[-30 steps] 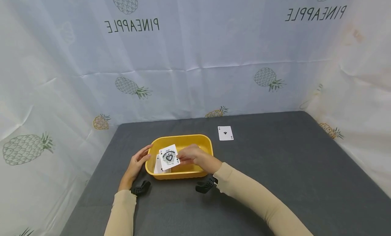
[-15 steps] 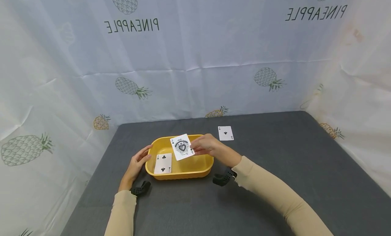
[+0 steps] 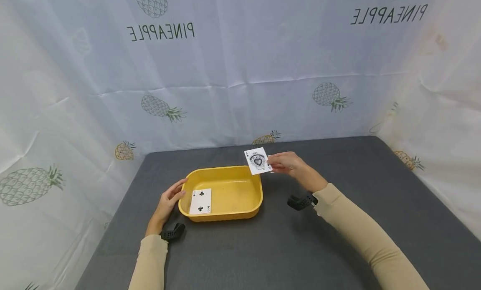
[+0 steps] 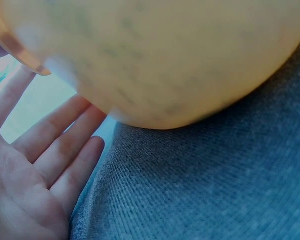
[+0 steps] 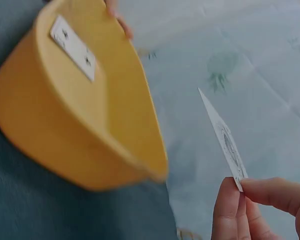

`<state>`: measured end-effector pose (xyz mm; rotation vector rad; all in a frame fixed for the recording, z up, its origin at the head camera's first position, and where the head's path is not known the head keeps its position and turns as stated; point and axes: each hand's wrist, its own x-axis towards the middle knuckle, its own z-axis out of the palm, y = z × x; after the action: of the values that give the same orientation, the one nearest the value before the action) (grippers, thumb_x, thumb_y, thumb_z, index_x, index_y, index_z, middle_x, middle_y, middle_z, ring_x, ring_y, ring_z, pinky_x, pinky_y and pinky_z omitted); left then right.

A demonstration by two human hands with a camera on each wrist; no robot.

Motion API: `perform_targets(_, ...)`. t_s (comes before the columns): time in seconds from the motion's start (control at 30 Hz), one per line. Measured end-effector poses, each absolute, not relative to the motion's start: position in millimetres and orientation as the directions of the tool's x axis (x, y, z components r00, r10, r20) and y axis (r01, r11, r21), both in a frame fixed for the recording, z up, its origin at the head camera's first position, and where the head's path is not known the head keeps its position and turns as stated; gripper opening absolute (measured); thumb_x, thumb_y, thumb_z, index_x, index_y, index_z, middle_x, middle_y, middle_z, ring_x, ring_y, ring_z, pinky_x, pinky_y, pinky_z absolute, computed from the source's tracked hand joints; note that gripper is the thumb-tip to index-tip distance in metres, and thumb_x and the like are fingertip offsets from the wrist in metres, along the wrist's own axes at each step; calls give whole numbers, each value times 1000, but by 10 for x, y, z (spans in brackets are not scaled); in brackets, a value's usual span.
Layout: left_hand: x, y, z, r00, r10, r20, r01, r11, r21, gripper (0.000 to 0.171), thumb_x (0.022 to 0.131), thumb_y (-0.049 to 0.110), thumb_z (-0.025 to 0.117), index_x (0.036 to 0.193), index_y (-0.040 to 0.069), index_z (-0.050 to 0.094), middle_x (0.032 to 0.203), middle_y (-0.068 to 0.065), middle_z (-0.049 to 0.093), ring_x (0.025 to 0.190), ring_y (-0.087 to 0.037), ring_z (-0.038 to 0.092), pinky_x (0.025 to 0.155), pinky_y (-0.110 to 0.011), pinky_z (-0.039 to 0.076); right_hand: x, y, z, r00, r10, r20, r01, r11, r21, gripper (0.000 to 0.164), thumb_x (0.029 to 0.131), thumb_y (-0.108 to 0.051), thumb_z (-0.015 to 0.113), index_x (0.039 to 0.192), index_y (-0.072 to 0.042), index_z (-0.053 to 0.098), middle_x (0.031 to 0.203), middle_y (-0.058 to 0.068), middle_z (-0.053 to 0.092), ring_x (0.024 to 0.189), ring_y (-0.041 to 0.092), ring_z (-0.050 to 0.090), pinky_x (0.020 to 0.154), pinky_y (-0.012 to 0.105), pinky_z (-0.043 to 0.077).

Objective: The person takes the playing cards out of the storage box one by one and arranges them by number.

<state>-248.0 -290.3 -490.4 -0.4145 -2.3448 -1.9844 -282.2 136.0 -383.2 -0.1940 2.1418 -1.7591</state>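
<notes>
- While the left hand (image 3: pixel 169 200) steadies the yellow bin (image 3: pixel 225 217) at its left end, the right hand (image 3: pixel 288 164) holds a card raised just beyond the bin's far right corner.
- Left fingers: extended and spread, not gripping. They rest against the bin's outer end wall and reach its rim.
- Right fingers: closed in a pinch. Thumb and fingertips hold one edge of the emblem card (image 3: pixel 258 161), which bears an ornate central print.
- Emblem card: tilted. From the head it overlaps the bin's far right rim; the right wrist view shows it apart from the bin.
- Two of clubs (image 3: pixel 201 201): face up on the bin floor, toward the bin's left end, touched by neither hand.
- White sliver (image 3: pixel 270 157): beyond the bin's right end, mostly hidden by the right hand; it appears to be part of another card.
- Table (image 3: pixel 225 256): dark surface, under and around the bin.
- Cloth (image 3: pixel 240 52): pineapple-printed, behind the bin.
- Progress (judgement): handling of the emblem card is partly done. Done: card gripped and outside the bin. Left: placement and release. The two of clubs, still in the bin, appears not yet handled.
</notes>
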Motion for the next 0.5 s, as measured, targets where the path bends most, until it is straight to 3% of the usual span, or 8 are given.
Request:
perform_targets(0.07, -2478, -2908, -4902, -963, 177, 203, 230, 143, 963, 49, 99, 10, 51, 142, -10, 38, 123, 26, 58, 112, 12, 56, 90, -6, 45, -2881, 1471, -3872, -937, -304, -175, 116, 200, -973, 40, 96, -26, 57, 132, -8, 56, 135, 7, 52, 119, 20, 55, 111, 41, 42)
perform_targets(0.13, -2473, -2910, -4899, -965, 174, 198, 224, 146, 964, 49, 99, 10, 51, 142, -9, 38, 123, 26, 58, 112, 12, 56, 90, -6, 45, -3007, 1531, -3906, -947, -224, -230, 187, 196, -963, 44, 96, -22, 58, 136, -4, 51, 121, 2, 60, 107, 13, 60, 105, 35, 47)
perform_targets(0.23, -2467, -2910, -4892, -968, 166, 186, 212, 155, 965, 49, 99, 10, 51, 142, -9, 38, 122, 25, 58, 111, 12, 56, 89, -6, 45, -3169, 1614, -3942, -935, -84, -344, 330, 143, -933, 50, 94, -18, 60, 139, -1, 48, 119, 3, 60, 106, 15, 59, 106, 35, 46)
perform_targets(0.3, -2467, -2906, -4888, -971, 161, 176, 203, 164, 965, 49, 99, 11, 52, 142, -8, 38, 122, 25, 57, 111, 12, 55, 89, -6, 46, -3271, 1687, -3978, -924, -7, -383, 381, 100, -919, 52, 92, -13, 62, 139, 2, 48, 102, -2, 66, 94, 10, 64, 95, 28, 52)
perform_targets(0.37, -2469, -2902, -4883, -973, 159, 167, 194, 172, 966, 50, 99, 12, 52, 143, -7, 38, 122, 26, 57, 111, 12, 55, 89, -6, 46, -3301, 1796, -4003, -925, 22, -379, 380, 74, -922, 51, 91, -11, 62, 139, 2, 48, 98, -3, 68, 92, 9, 65, 92, 26, 54)
perform_targets(0.43, -2471, -2897, -4880, -975, 156, 157, 184, 178, 967, 50, 99, 14, 52, 143, -6, 39, 122, 26, 57, 111, 12, 55, 89, -6, 45, -3358, 1883, -4027, -923, 75, -379, 382, 39, -923, 48, 89, -7, 64, 135, 3, 52, 73, -13, 63, 69, 1, 62, 74, 19, 55)
perform_targets(0.5, -2473, -2891, -4874, -976, 155, 152, 179, 178, 968, 50, 99, 14, 53, 143, -5, 39, 123, 26, 56, 112, 13, 55, 89, -6, 45, -3396, 1972, -4054, -916, 128, -380, 384, 8, -923, 42, 88, -4, 65, 129, 1, 57, 62, -14, 61, 60, 0, 60, 63, 16, 54)
